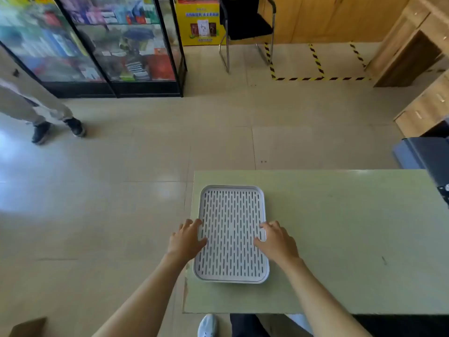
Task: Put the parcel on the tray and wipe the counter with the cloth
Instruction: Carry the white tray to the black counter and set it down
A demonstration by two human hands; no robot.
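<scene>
A white slotted tray [230, 207] lies flat on the pale green counter [340, 227], close to the counter's left edge. My left hand [185, 239] grips the tray's left rim, with the thumb lying on the slotted surface. My right hand [278, 242] holds the right rim the same way. Nothing lies on the tray. I see no parcel and no cloth on the counter.
A dark machine [427, 156] overhangs the counter's far right corner. A brown cardboard-coloured corner [26, 328] shows at the bottom left. Another person's legs [36, 110] stand on the tiled floor at left, by a glass display cabinet [109, 45]. A black chair [245, 23] stands at the back.
</scene>
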